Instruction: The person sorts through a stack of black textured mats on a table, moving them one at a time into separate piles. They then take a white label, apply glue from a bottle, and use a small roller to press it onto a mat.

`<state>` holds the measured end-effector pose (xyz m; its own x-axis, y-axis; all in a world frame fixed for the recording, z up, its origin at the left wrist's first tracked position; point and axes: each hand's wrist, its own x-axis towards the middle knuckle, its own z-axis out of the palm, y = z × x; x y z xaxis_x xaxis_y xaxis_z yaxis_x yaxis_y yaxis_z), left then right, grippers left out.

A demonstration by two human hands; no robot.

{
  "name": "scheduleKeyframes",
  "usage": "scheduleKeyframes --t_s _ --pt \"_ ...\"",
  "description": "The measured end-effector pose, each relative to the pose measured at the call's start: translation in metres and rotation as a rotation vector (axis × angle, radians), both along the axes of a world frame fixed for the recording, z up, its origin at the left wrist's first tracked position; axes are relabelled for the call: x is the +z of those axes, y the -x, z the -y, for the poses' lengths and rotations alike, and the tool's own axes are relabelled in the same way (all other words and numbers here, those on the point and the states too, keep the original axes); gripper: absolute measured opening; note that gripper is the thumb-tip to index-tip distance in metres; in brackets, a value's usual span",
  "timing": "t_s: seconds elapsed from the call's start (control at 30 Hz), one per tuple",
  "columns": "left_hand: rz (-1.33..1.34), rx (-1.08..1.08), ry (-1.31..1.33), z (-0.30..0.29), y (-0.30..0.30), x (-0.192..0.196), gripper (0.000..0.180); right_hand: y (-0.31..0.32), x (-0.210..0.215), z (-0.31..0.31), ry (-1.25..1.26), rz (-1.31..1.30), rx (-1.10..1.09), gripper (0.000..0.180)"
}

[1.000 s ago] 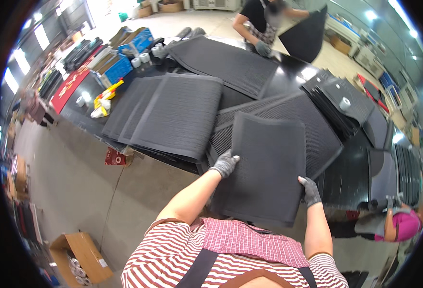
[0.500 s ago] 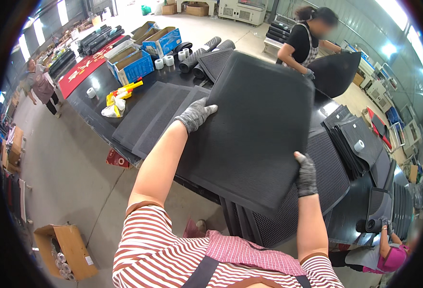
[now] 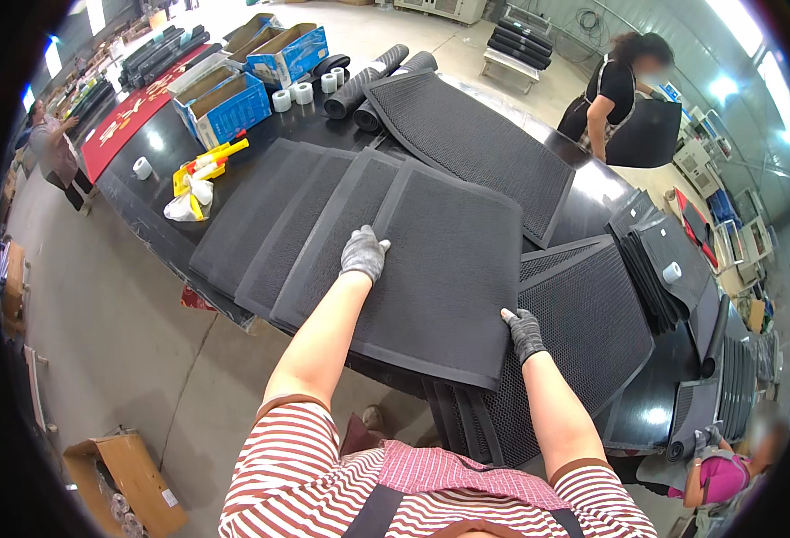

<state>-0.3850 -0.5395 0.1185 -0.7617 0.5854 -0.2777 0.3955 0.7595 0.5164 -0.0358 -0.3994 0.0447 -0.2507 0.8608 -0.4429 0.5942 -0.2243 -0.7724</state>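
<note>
The top black mat (image 3: 449, 269), lifted up a moment ago, is now laid flat on the mat row. It is pressed by the left hand (image 3: 364, 254) and gripped at its edge by the right hand (image 3: 524, 332).

Short-sleeved shirt (image 3: 296, 475) striped red and white, sleeve hems edged in a plain brownish-red band. Over the chest, a panel of small red-and-white check (image 3: 467, 475), crossed by dark apron straps (image 3: 373, 516) running down from the shoulders. Forearms bare below the sleeves. On the left hand (image 3: 364, 254), a grey knitted work glove, cuff snug at the wrist, lighter in tone. On the right hand (image 3: 524, 330), a matching knitted glove, darker grey, fingers fully covered.
</note>
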Motion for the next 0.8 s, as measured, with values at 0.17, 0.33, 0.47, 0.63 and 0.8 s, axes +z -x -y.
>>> scheduleKeyframes --t_s 0.17,0.33,0.47,0.63,0.8 --pt "-0.34 -0.016 -0.036 0.005 -0.02 -0.016 0.055 0.02 0.035 0.023 -0.063 0.012 -0.021 0.054" --pt "-0.67 -0.488 -0.229 0.019 -0.123 0.03 0.056 -0.031 0.039 0.026 -0.11 -0.156 0.025 0.053" --pt "-0.46 -0.566 0.151 0.053 -0.119 -0.034 0.066 -0.11 0.057 0.03 -0.301 -0.123 -0.057 0.049" --pt "-0.747 -0.446 -0.208 0.079 -0.155 0.02 0.047 -0.308 0.014 -0.023 -0.482 0.108 -0.533 0.033" --pt "0.605 0.112 -0.712 0.13 -0.293 0.002 0.024 -0.473 -0.095 -0.108 -0.257 0.083 -0.646 0.02"
